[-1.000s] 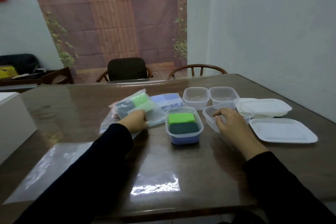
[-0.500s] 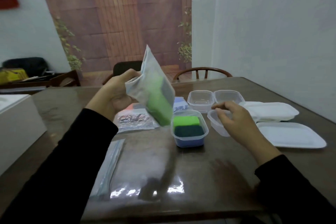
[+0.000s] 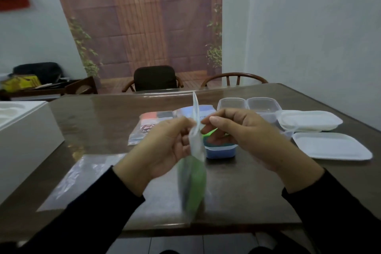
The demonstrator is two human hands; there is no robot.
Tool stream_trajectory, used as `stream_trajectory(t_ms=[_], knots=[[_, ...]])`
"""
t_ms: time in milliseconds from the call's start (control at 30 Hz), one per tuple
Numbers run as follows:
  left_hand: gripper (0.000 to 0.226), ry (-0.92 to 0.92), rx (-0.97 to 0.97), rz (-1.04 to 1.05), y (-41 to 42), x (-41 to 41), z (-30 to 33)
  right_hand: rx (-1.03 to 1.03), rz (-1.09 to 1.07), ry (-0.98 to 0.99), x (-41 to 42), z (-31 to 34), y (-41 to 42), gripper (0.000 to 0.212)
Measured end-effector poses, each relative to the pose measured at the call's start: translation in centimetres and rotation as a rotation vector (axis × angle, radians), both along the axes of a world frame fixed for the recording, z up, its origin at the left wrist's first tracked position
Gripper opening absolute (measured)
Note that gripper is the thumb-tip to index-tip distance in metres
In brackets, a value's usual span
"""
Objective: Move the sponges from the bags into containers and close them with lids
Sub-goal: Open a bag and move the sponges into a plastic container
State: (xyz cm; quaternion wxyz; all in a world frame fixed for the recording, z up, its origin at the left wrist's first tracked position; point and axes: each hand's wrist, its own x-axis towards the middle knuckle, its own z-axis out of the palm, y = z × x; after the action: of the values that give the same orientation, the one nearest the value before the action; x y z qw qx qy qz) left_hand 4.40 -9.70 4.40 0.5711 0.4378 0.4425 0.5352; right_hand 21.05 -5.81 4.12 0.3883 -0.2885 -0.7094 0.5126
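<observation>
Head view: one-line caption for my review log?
Both hands, left hand and right hand, pinch the top of a bag holding a green sponge above the table.

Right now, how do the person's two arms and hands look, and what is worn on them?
Both arms wear long black sleeves that end at the wrists. The left hand and the right hand are bare: no gloves, rings, watch or bracelets show. The right thumbnail is short and unpainted.

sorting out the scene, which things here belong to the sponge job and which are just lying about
Job:
clear plastic bag with green sponge, pinched by left hand and right hand
blue container holding sponges
empty clear containers
white lids

Lying about:
white box
dark chair
</observation>
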Motion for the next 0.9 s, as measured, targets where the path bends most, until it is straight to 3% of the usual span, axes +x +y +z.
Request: stream_trajectory(t_ms=[333, 900], knots=[[0.016, 0.038, -0.006, -0.031, 0.3, 2.5, -2.0, 0.018, -0.141, -0.202, 1.0, -0.7, -0.3, 0.010], [0.021, 0.128, -0.084, -0.152, 1.2, 1.2, -1.1, 0.124, -0.230, -0.265, 1.1, -0.2, -0.1, 0.011]])
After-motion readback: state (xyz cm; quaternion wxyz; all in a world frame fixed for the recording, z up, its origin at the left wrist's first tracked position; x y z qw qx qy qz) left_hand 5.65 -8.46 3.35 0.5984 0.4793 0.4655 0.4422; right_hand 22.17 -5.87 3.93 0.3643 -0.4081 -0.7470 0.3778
